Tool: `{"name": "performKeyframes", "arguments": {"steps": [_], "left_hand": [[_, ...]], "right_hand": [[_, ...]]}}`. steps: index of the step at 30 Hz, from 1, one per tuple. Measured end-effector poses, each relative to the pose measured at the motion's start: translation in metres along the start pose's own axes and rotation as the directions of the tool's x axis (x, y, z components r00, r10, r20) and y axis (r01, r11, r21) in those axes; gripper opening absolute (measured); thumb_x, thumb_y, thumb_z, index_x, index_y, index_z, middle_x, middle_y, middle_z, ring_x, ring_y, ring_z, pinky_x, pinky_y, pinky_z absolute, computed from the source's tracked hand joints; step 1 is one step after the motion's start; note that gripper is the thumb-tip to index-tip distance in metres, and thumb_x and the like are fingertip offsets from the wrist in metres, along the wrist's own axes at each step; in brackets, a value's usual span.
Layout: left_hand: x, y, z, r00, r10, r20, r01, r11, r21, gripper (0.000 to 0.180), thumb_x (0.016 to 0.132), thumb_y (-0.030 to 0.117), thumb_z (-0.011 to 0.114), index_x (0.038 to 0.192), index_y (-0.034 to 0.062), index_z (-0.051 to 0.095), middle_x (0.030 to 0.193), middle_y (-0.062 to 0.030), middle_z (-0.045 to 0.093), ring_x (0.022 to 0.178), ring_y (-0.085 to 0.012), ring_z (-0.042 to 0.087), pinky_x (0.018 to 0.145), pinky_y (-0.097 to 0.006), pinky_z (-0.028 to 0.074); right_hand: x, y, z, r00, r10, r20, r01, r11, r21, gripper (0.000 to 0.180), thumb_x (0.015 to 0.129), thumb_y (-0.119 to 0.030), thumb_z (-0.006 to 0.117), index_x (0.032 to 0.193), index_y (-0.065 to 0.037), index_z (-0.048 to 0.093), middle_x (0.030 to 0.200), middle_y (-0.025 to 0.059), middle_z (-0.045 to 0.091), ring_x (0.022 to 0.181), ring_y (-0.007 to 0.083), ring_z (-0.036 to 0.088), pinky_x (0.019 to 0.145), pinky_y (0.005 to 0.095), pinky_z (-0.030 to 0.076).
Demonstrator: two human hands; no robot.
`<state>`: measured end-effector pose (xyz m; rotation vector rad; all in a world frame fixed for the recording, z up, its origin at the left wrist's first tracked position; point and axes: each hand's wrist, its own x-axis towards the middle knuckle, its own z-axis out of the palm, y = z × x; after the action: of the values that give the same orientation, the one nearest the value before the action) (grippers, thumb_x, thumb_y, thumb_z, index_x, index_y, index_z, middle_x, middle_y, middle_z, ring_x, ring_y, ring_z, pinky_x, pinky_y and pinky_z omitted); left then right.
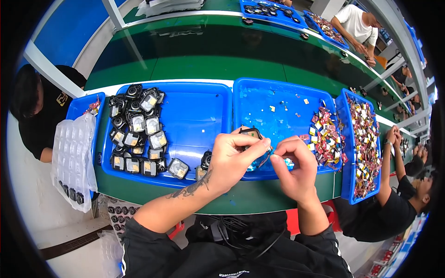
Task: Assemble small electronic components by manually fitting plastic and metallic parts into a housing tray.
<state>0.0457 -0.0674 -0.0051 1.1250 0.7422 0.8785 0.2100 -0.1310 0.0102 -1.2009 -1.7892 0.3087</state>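
My left hand (pixel 232 157) is closed on a small black watch-like case (pixel 251 133), held over the near left part of the middle blue tray (pixel 250 85). Its thumb presses on the case's near side. Close beside it, my right hand (pixel 296 167) has thumb and forefinger pinched together, nearly meeting the left thumb. Something thin and small shows between the two hands, too fine to name. My left fingers hide most of the case.
Many similar black cases (pixel 137 123) fill the left side of the left blue tray (pixel 199 90). Small parts with reddish wires (pixel 327 134) heap in the middle tray and a narrow right tray (pixel 347 185). A clear plastic blister tray (pixel 74 157) stands far left. Other people sit along both sides.
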Motion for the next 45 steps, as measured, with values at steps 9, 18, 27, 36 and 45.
{"name": "performKeyframes", "arguments": {"steps": [9,18,27,36,45], "left_hand": [[0.0,0.006,0.003,0.967,0.255,0.024,-0.256,0.954,0.154,0.018,0.085,0.009,0.07,0.069,0.0007,0.07,0.067,-0.0035,0.064,0.076,-0.0124,0.054,0.073,-0.029,0.043],[0.001,0.006,0.004,0.981,0.187,0.042,-0.191,0.976,0.103,0.018,0.085,0.009,0.07,0.07,-0.0007,0.069,0.065,-0.0031,0.063,0.074,-0.0115,0.053,0.075,-0.03,0.042],[0.004,0.003,0.003,0.993,0.119,-0.023,-0.119,0.992,0.035,0.02,0.087,0.016,0.07,0.076,-0.0014,0.071,0.064,-0.0026,0.063,0.068,-0.0113,0.053,0.088,-0.033,0.04],[0.001,0.001,0.006,0.978,0.181,0.107,-0.193,0.974,0.122,0.018,0.088,0.016,0.068,0.082,-0.0004,0.073,0.067,-0.0026,0.063,0.073,-0.0124,0.052,0.088,-0.034,0.04],[-0.001,0.001,0.005,0.971,0.182,0.155,-0.201,0.973,0.116,0.014,0.088,0.013,0.068,0.084,0.0006,0.073,0.072,-0.0043,0.064,0.078,-0.0138,0.053,0.082,-0.033,0.042]], "right_hand": [[0.022,-0.011,-0.017,0.996,-0.017,0.093,0.016,1.0,0.013,0.022,0.074,0.008,0.074,0.091,0.001,0.062,0.086,0.009,0.061,0.073,0.016,0.062,0.063,0.0258,0.051],[0.021,-0.016,-0.018,0.982,0.111,0.156,-0.108,0.994,-0.03,0.015,0.077,0.008,0.068,0.085,0.0,0.059,0.081,0.011,0.06,0.073,0.0233,0.061,0.06,0.0317,0.048],[0.007,0.004,-0.031,0.993,0.105,0.057,-0.081,0.943,-0.324,0.023,0.075,0.01,0.06,0.095,0.0,0.064,0.085,0.0131,0.063,0.077,0.0331,0.062,0.067,0.0397,0.051],[0.007,-0.008,-0.021,0.844,0.499,0.194,-0.523,0.687,0.504,0.022,0.086,0.003,0.066,0.107,0.001,0.067,0.097,0.0059,0.064,0.084,0.0097,0.06,0.07,0.0227,0.05],[0.006,-0.007,-0.02,0.842,0.486,0.235,-0.529,0.659,0.535,0.019,0.086,0.002,0.066,0.105,0.003,0.067,0.094,0.0054,0.062,0.084,0.0094,0.06,0.071,0.0218,0.05]]}}
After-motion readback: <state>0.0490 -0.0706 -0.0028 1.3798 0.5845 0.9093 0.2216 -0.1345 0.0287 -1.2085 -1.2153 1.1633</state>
